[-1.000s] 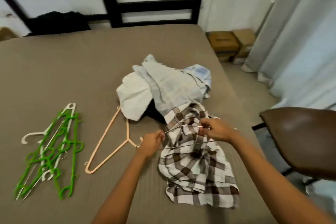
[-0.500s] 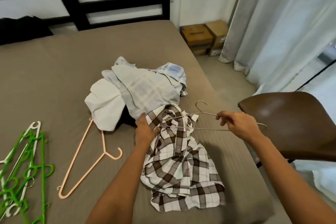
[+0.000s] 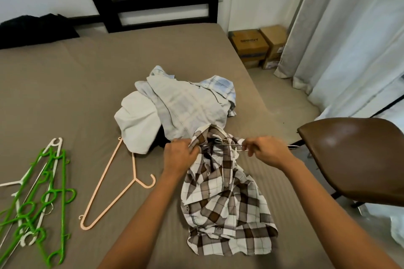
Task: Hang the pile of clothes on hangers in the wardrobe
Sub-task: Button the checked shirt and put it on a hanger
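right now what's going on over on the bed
A person is fitting a wire hanger into the neck of a checked shirt lying on the bed. The left hand grips the collar and the right hand holds the hanger. A pile of clothes lies just behind, not yet hung. A peach hanger and a bunch of green and white hangers lie to the left.

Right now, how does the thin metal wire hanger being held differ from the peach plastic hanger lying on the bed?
The thin metal wire hanger is silvery and slender; the peach plastic hanger is thicker. The wire one is pinched by the right hand, one end inside the collar of the brown-and-white plaid shirt, which the left hand grips; the peach one lies flat on the brown bed, untouched. Both have hooks.
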### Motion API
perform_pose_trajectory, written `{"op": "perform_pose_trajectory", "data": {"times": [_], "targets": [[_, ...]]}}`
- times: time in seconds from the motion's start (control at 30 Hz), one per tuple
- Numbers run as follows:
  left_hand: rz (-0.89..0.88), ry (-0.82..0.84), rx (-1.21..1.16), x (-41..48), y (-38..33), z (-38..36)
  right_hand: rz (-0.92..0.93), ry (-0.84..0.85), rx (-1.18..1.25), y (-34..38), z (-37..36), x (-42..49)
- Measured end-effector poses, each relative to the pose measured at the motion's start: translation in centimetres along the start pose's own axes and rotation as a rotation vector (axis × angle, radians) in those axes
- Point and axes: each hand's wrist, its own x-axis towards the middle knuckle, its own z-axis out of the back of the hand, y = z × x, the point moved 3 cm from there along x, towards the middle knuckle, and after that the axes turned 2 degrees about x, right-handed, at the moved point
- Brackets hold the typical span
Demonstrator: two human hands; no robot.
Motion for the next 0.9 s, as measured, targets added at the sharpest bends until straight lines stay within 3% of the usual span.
{"op": "perform_pose_trajectory", "data": {"times": [0.07,0.17,0.23,0.47,0.7,0.9], "targets": [[0.025,0.019,0.077,-0.2,0.2,0.9,0.030,0.009,0.004,1.0,1.0,0.6],[0.202,0.142,0.014,-0.6,1.8,1.4,0.046,0.036,0.031,1.5,3.0,0.1],[0.227,0.192,-0.033,-0.8,2.8,1.5,0.059,0.064,0.056,2.0,3.7,-0.2],[0.110,0.091,-0.086,-1.4,1.9,3.3,0.096,0.074,-0.041,5.6,1.5,1.6],[0.274,0.089,0.085,-1.5,4.5,4.9,0.032,-0.033,-0.152,5.7,4.2,-1.7],[0.200,0.059,-0.078,-1.4,3.2,5.8,0.041,0.013,0.030,6.5,3.6,-2.0]]}}
